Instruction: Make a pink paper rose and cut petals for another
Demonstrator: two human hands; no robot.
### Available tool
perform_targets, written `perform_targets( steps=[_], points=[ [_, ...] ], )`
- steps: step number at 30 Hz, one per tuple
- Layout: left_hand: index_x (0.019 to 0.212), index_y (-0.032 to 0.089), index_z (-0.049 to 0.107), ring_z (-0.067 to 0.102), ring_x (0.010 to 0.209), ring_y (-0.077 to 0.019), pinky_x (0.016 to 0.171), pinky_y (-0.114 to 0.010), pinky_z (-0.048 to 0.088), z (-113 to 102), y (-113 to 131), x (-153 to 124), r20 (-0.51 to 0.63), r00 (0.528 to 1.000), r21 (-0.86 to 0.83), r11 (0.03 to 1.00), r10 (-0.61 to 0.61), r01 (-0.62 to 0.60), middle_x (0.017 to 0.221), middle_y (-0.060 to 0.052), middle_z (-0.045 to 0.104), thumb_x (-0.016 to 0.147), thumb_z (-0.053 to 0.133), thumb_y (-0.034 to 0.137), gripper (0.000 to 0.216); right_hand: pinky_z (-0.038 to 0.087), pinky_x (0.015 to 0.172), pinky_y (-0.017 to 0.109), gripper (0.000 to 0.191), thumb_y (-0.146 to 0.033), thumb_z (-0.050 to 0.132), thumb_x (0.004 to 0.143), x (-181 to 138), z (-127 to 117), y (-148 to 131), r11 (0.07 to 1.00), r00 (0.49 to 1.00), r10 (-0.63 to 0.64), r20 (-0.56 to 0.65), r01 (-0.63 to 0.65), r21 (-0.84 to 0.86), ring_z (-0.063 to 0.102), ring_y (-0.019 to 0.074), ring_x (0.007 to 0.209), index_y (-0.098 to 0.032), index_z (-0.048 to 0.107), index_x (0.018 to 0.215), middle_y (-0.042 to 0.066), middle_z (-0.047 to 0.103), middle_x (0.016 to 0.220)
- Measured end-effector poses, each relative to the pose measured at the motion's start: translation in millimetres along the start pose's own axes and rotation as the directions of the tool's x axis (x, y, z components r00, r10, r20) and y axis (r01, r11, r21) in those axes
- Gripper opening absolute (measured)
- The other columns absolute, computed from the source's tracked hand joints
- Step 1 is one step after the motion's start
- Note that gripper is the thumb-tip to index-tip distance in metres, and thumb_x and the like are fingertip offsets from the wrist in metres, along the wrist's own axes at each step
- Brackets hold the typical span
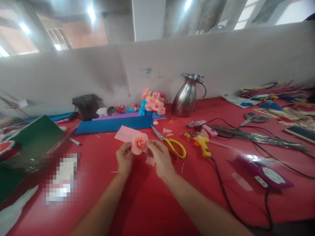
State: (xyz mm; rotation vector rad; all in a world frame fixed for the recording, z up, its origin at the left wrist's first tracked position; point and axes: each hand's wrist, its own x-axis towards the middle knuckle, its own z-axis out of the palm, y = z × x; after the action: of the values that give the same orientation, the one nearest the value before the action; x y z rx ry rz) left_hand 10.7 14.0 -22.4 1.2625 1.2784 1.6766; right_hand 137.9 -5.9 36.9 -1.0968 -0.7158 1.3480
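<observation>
A pink paper rose [140, 143] is held up between both hands over the red table. My left hand [124, 157] pinches its left side, the fingers closed. From the right, my right hand [159, 158] grips the edge of a petal between thumb and fingers. Behind the rose lies a flat pink paper sheet [126, 133]. Yellow-handled scissors [176, 146] rest just beyond my right hand, blades pointing away to the left. A small pink paper scrap [150, 161] lies below the rose, close to my right hand.
A yellow glue gun [202, 145], a pink glue gun [209, 129] and a purple power strip [264, 173] with black cords lie at right. Behind stand a steel jug [185, 98] and a bunch of pink paper roses [155, 102]. Blue paper [114, 125] lies in front of them.
</observation>
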Motion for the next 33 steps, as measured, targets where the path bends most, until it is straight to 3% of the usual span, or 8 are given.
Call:
perform_targets(
  steps=[6,14,19,27,33],
  points=[
    [0.072,0.015,0.07,0.057,0.068,-0.0137,0.065,-0.023,0.044,2.3,0.9,1.7,-0.033,0.997,-0.071,0.995,-0.07,0.067,0.071,0.001,0.067,0.062,0.064,0.012,0.013,0.042,0.059,0.025,0.02,-0.036,0.07,0.063,3.8,-2.0,3.6,1.0,1.0,-0.011,0.028,0.011,-0.004,0.053,0.0115,0.056,-0.018,0.064,0.066,-0.001,0.06,0.058],
    [0.07,0.013,0.07,0.055,0.065,-0.0125,0.065,-0.023,0.043,6.6,1.1,0.8,0.05,0.986,-0.213,0.963,-0.16,0.167,0.068,0.001,0.067,0.058,0.064,0.008,0.014,0.042,0.062,0.026,0.014,-0.03,0.07,0.062,3.1,-1.5,3.1,0.996,0.998,0.02,0.054,-0.024,0.082,0.054,0.0118,0.059,-0.017,0.065,0.065,-0.001,0.062,0.059],
    [0.063,0.014,0.068,0.054,0.061,-0.0114,0.063,-0.023,0.043,7.8,-0.9,1.4,0.002,0.975,-0.251,0.943,-0.224,0.218,0.063,0.002,0.066,0.054,0.068,0.009,0.01,0.041,0.062,0.026,0.013,-0.025,0.072,0.058,2.5,-1.0,0.6,0.991,0.996,0.034,0.079,-0.043,0.124,0.053,0.0104,0.058,-0.018,0.066,0.067,-0.002,0.063,0.061],
    [0.073,0.013,0.071,0.055,0.065,-0.0131,0.069,-0.027,0.045,5.9,-5.9,2.8,-0.004,0.99,-0.234,0.963,-0.141,0.137,0.065,0.001,0.065,0.059,0.068,0.012,0.015,0.045,0.069,0.028,0.023,-0.017,0.074,0.052,3.6,-0.8,3.0,0.992,0.996,0.009,0.091,-0.021,0.127,0.057,0.0128,0.069,-0.019,0.063,0.072,-0.001,0.064,0.072],
    [0.073,0.013,0.071,0.056,0.065,-0.0146,0.071,-0.029,0.046,5.2,-3.1,2.4,0.0,0.991,-0.199,0.971,-0.135,0.132,0.064,0.0,0.064,0.058,0.068,0.013,0.016,0.046,0.075,0.03,0.022,-0.013,0.068,0.053,2.3,-1.9,1.0,0.996,0.994,-0.071,0.081,0.067,0.054,0.059,0.0141,0.075,-0.02,0.063,0.073,-0.002,0.064,0.074]
  ],
)
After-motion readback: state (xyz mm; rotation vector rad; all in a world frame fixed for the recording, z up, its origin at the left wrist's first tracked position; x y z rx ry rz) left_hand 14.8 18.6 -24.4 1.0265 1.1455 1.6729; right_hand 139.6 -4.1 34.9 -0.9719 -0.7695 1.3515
